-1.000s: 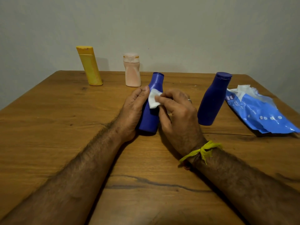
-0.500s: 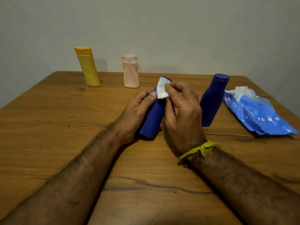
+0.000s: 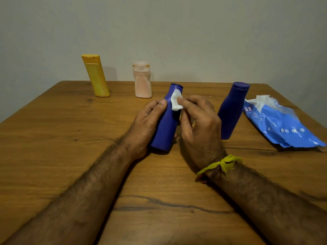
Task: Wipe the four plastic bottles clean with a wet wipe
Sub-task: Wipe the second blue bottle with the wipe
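I see the left hand curled round the body of a blue bottle, holding it tilted with its base resting on the wooden table. The right hand pinches a small folded white wet wipe and presses it against the bottle's neck, just below the cap. A second blue bottle stands just to the right of that hand. At the far edge, a yellow bottle and a pale pink bottle stand apart. A blue wipe packet lies open at the right. A yellow thread circles the right wrist.
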